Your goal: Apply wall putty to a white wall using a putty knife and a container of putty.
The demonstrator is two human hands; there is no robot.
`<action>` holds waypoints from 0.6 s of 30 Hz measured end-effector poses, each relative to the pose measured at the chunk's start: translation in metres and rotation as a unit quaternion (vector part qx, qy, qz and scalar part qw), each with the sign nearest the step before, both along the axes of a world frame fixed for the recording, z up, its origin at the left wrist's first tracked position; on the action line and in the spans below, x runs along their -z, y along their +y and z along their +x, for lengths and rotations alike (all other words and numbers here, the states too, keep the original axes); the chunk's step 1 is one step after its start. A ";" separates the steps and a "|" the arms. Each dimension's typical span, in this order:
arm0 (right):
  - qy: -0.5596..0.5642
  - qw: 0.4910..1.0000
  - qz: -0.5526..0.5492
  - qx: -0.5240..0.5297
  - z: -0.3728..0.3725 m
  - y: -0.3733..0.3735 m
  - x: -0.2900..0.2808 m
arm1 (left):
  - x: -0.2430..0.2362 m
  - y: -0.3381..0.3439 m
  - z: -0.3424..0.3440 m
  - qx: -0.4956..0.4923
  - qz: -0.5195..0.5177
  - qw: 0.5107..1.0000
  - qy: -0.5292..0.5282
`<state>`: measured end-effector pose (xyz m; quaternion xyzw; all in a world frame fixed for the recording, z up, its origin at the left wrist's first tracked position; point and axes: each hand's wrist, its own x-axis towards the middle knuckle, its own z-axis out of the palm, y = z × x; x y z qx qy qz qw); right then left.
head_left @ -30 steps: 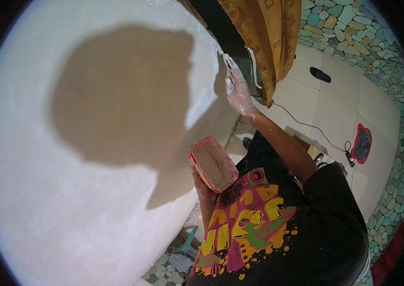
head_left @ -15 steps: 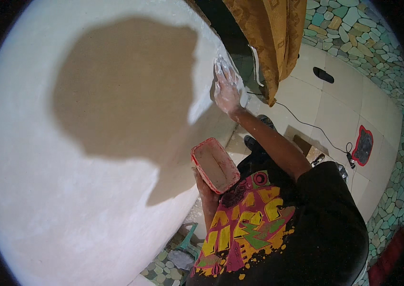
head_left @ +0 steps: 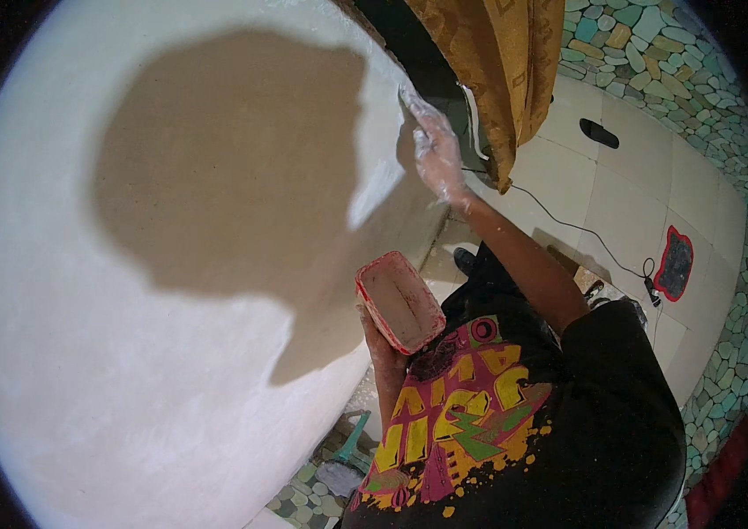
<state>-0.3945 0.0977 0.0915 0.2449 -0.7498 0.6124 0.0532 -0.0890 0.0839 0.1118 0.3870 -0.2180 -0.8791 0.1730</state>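
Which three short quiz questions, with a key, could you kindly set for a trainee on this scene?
1. Which hand holds the red-rimmed container?
A) Left
B) Right
2. True or false: the right hand is smeared with white.
3. What colour is the curtain?

Key: 1. A, the left hand; 2. True; 3. Golden brown.

Two hands show: one left hand [head_left: 380, 349] and one right hand [head_left: 437, 152]. There is one red-rimmed tub [head_left: 428, 310], one white wall [head_left: 153, 423], one gold-brown curtain [head_left: 515, 79], one thin cord [head_left: 568, 226], one black shirt [head_left: 608, 414] and one visible shoe [head_left: 464, 261].
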 end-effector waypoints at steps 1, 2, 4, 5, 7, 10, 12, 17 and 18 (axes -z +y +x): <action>-0.002 1.000 -0.022 -0.004 0.006 -0.005 0.005 | 0.000 0.000 -0.001 0.001 0.000 1.000 0.000; -0.002 1.000 -0.022 -0.002 0.008 -0.001 0.010 | 0.001 -0.001 -0.001 0.005 0.001 1.000 -0.007; 0.022 0.998 -0.014 -0.051 0.011 0.010 0.017 | 0.005 -0.004 0.001 0.004 0.001 1.000 -0.014; 0.017 0.997 -0.021 -0.075 0.007 0.016 0.020 | 0.008 -0.005 0.003 0.006 0.002 1.000 -0.017; -0.010 0.995 -0.068 -0.071 0.003 0.021 0.021 | 0.009 -0.006 0.003 0.009 0.004 1.000 -0.020; -0.065 0.992 -0.094 -0.045 -0.005 0.019 0.012 | 0.003 -0.008 -0.002 0.022 -0.014 0.999 -0.037; -0.033 0.996 -0.061 -0.047 -0.006 0.015 0.003 | 0.001 -0.007 -0.004 0.020 -0.006 0.999 -0.026; 0.099 0.993 0.035 -0.049 0.008 0.021 0.010 | 0.005 -0.009 0.003 0.013 -0.003 1.000 -0.025; 0.121 0.991 0.040 -0.044 0.009 0.022 0.011 | 0.004 -0.010 0.004 0.014 -0.005 1.000 -0.025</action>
